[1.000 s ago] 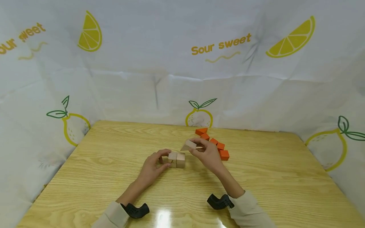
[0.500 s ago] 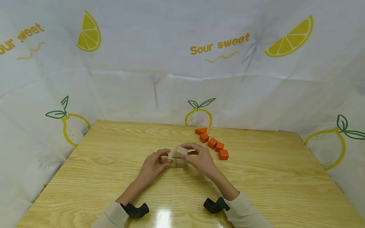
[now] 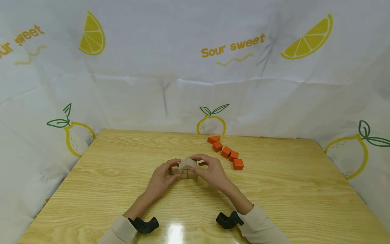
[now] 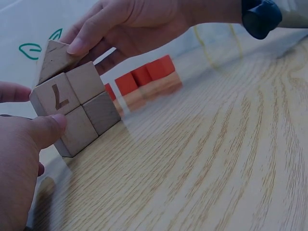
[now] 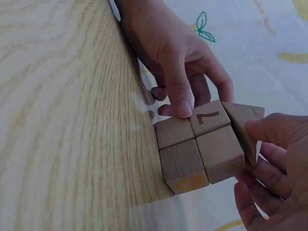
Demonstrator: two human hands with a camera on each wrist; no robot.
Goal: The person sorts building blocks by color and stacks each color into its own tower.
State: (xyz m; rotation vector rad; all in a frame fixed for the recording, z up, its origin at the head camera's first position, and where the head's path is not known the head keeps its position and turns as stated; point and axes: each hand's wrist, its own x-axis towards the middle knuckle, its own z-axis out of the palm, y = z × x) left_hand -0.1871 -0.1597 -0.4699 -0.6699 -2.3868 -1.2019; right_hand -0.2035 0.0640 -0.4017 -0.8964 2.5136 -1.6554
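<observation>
Plain wooden cubes (image 3: 183, 174) stand in two columns of two on the table, and one upper cube bears a brown mark like a 7 (image 4: 61, 96). My left hand (image 3: 161, 178) pinches the left column, its thumb (image 4: 53, 130) on the near face and a finger at the far side. On top sits a triangular wooden block (image 3: 186, 164), long side down. My right hand (image 5: 284, 163) holds this block between thumb and fingers at its right end. In the right wrist view the block looks slightly tilted against the cubes; whether it lies fully flat I cannot tell.
Several orange cubes (image 3: 226, 152) form a slanting row behind and to the right of the stack. An orange triangular block (image 3: 214, 139) lies at the row's far end. A white lemon-print cloth (image 3: 146, 101) hangs behind the wood-grain table (image 3: 289, 189).
My right hand has moved left and down, bringing the triangular block from beside the orange cubes onto the wooden cubes. The left hand has stayed at the left column.
</observation>
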